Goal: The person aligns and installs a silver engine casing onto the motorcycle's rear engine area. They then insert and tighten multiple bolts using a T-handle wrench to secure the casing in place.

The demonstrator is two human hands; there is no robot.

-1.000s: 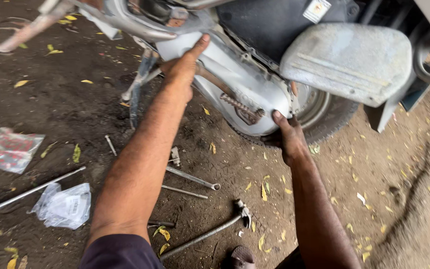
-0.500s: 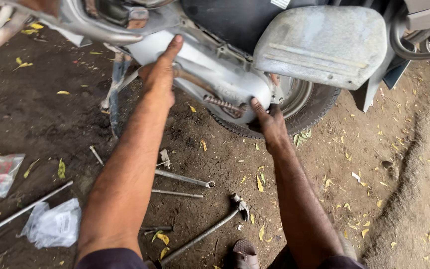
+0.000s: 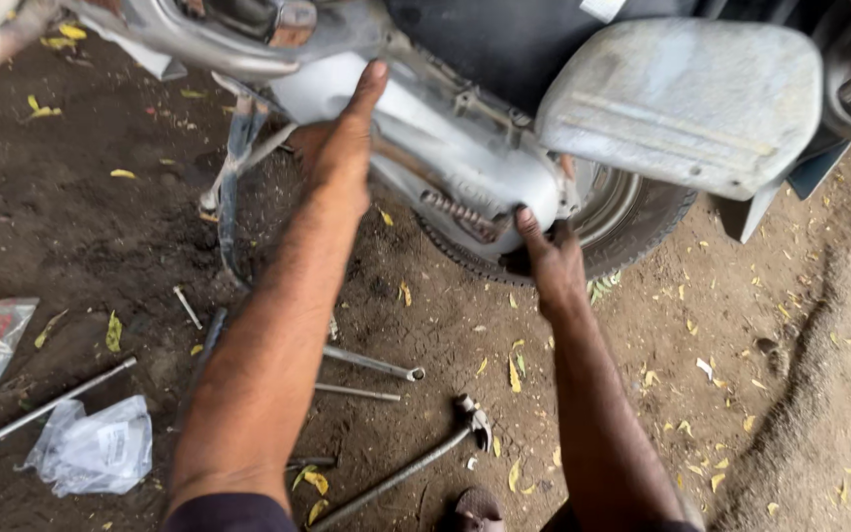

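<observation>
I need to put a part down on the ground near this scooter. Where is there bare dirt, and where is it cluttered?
Bare dirt lies right of the right hand, below the rear wheel, with only fallen leaves. Another free patch sits upper left, beyond the stand. It is crowded between the arms and lower left: rods, a long wrench and plastic bags.

soft, even daylight, no hard shadows and no glare; only a dim patch sits under the scooter body (image 3: 465, 148). the ground (image 3: 760, 394) looks sharp, the top edge slightly blurred.
</observation>
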